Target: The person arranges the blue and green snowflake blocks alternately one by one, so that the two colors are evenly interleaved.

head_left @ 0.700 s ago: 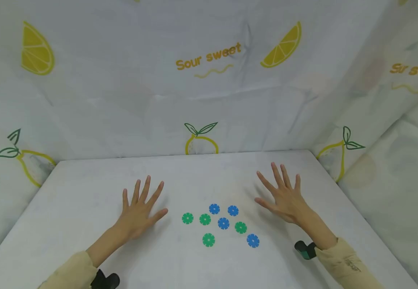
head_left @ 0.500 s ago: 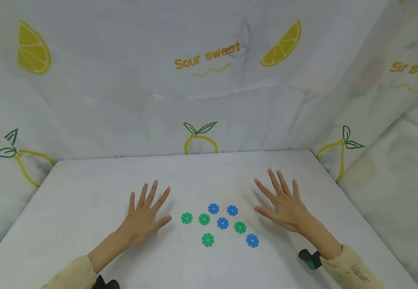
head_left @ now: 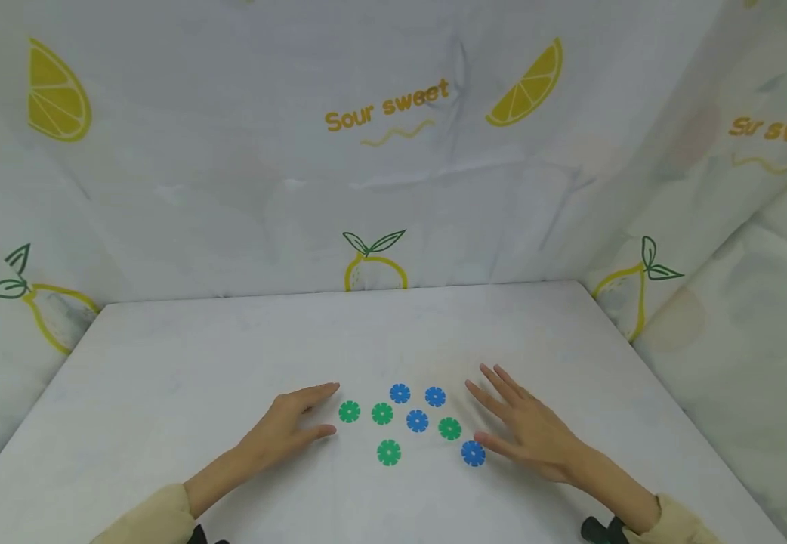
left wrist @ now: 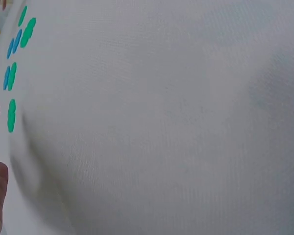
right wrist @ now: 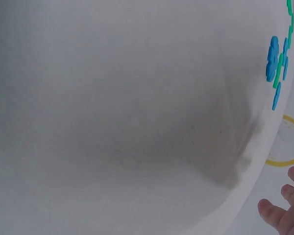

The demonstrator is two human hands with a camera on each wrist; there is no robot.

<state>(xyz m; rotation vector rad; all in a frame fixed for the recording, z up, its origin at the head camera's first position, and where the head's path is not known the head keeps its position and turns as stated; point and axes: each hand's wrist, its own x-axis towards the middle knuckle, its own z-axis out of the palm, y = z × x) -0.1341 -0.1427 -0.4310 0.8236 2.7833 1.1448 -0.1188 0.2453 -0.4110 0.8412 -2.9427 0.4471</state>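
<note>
Several flat notched discs, some green and some blue, lie loose in a group on the white table. My left hand [head_left: 286, 425] is at the group's left, fingers and thumb extended and apart, its tips close to the leftmost green disc [head_left: 349, 412]. On the other side my right hand [head_left: 532, 434] has its fingers spread, and its thumb tip slightly overlaps the nearest blue disc [head_left: 473, 454] in the head view. Neither hand holds anything. In the left wrist view a green disc [left wrist: 11, 116] shows just beyond the fingertips; the right wrist view shows a blue disc [right wrist: 272, 58].
The white table [head_left: 196, 363] reaches back to a hanging white cloth [head_left: 230, 189] with lemon prints and lettering. Dark wrist devices sit at both sleeves, the right one [head_left: 604, 531] showing more fully.
Both hands have come down nearer the discs, the left moving right with its fingers drawn together, the right moving toward the near side. The discs keep their arrangement.
</note>
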